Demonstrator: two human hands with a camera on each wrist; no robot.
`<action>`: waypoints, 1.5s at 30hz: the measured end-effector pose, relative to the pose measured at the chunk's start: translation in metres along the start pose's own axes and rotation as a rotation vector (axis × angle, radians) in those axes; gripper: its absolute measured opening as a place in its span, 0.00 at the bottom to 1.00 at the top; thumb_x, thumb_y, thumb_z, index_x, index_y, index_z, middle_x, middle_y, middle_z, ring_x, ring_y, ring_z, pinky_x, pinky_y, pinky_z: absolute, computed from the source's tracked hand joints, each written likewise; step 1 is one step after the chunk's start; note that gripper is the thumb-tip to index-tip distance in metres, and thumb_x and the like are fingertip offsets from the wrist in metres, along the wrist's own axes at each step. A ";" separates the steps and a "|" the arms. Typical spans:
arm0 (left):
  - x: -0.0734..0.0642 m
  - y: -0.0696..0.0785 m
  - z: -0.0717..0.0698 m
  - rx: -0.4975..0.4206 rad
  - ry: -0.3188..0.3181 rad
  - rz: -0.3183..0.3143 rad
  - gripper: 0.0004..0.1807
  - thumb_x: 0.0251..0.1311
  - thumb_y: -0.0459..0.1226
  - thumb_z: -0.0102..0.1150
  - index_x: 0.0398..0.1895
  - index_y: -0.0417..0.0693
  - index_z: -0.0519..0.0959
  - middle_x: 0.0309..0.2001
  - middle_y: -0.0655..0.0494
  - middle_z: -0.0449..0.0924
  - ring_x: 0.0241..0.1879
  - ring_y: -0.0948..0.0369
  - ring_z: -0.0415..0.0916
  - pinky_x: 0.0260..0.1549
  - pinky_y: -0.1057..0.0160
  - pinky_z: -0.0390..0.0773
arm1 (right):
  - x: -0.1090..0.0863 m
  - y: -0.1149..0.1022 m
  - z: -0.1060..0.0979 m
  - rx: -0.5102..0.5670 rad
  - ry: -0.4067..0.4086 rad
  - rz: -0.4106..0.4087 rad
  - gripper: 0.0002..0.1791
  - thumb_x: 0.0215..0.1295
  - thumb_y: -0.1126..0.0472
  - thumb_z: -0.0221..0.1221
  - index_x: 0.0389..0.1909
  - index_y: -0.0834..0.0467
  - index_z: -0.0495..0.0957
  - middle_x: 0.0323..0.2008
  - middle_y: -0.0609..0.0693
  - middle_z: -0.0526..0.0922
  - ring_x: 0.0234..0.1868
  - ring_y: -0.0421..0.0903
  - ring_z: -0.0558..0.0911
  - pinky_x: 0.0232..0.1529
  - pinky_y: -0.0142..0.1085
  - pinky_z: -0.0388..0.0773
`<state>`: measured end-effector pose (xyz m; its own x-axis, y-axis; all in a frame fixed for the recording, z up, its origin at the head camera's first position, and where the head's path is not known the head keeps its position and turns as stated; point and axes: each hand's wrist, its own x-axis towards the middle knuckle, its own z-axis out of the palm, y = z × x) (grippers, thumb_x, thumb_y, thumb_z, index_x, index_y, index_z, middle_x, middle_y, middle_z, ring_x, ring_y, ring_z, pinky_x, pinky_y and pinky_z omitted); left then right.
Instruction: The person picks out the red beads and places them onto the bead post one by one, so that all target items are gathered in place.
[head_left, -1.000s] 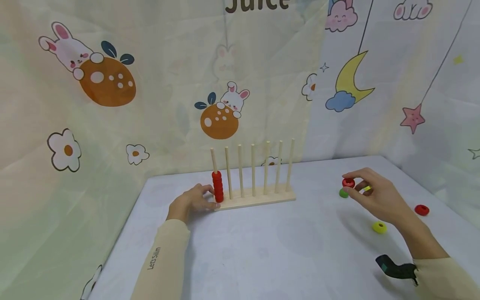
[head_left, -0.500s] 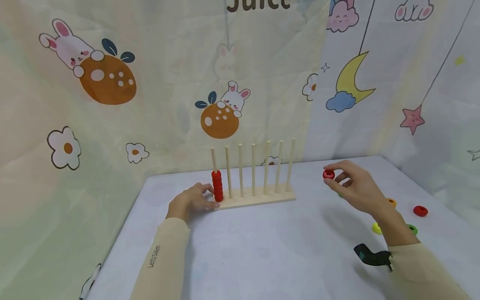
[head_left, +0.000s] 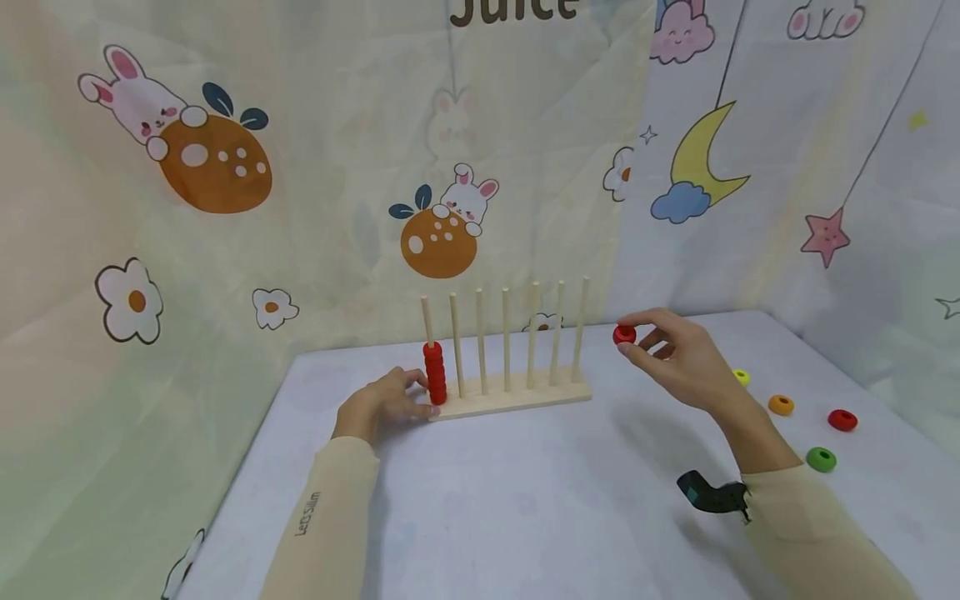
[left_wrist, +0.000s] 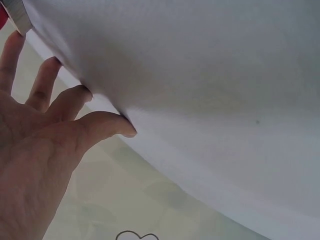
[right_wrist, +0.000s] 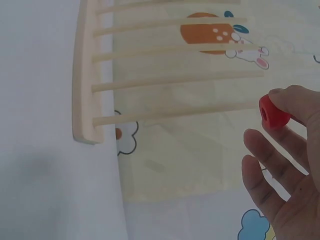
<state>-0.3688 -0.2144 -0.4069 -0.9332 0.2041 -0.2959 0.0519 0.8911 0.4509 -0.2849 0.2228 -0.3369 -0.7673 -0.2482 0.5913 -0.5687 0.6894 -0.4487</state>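
Observation:
A wooden peg rack (head_left: 517, 403) with a row of upright pegs stands at the back of the table; its leftmost peg carries a stack of red beads (head_left: 436, 375). At the rack's left end, my left hand (head_left: 384, 398) holds the base, thumb at the front corner and fingers beside the stack. In the left wrist view, one fingertip meets the base's corner while other fingertips rest on the table; the thumb cannot be made out. My right hand (head_left: 671, 354) pinches a red bead (head_left: 624, 334) between thumb and finger, raised just right of the rack.
Right of my right forearm lie a yellow bead (head_left: 741, 377), an orange bead (head_left: 781, 405), a red bead (head_left: 842, 420) and a green bead (head_left: 821, 459). A printed curtain (head_left: 337, 208) hangs behind the table (head_left: 510, 500).
My right hand has carried the red bead leftward and slightly up, toward the rack. Its arm now uncovers the orange and green beads on the right. The left hand stays in place.

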 end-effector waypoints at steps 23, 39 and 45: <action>-0.002 -0.001 -0.001 0.031 -0.016 0.025 0.27 0.57 0.54 0.72 0.60 0.68 0.75 0.68 0.46 0.64 0.67 0.43 0.65 0.60 0.34 0.70 | 0.018 -0.034 0.044 0.203 0.021 -0.026 0.19 0.68 0.63 0.68 0.59 0.54 0.80 0.47 0.50 0.87 0.36 0.44 0.82 0.35 0.31 0.83; 0.001 -0.003 0.003 -0.006 -0.020 0.030 0.28 0.58 0.53 0.72 0.60 0.67 0.75 0.62 0.48 0.67 0.63 0.46 0.66 0.58 0.37 0.71 | 0.045 -0.056 0.064 0.291 -0.019 -0.024 0.18 0.69 0.61 0.66 0.59 0.52 0.80 0.47 0.49 0.86 0.37 0.44 0.82 0.36 0.35 0.83; -0.001 -0.003 0.000 0.008 -0.014 0.002 0.26 0.57 0.54 0.72 0.59 0.69 0.75 0.65 0.50 0.65 0.64 0.45 0.66 0.58 0.36 0.71 | 0.054 -0.065 0.067 0.333 -0.016 -0.049 0.18 0.68 0.62 0.67 0.58 0.53 0.81 0.47 0.48 0.86 0.37 0.44 0.83 0.35 0.33 0.83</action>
<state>-0.3681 -0.2170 -0.4075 -0.9279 0.2118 -0.3069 0.0570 0.8939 0.4447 -0.3094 0.1192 -0.3212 -0.7398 -0.2879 0.6081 -0.6685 0.4171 -0.6158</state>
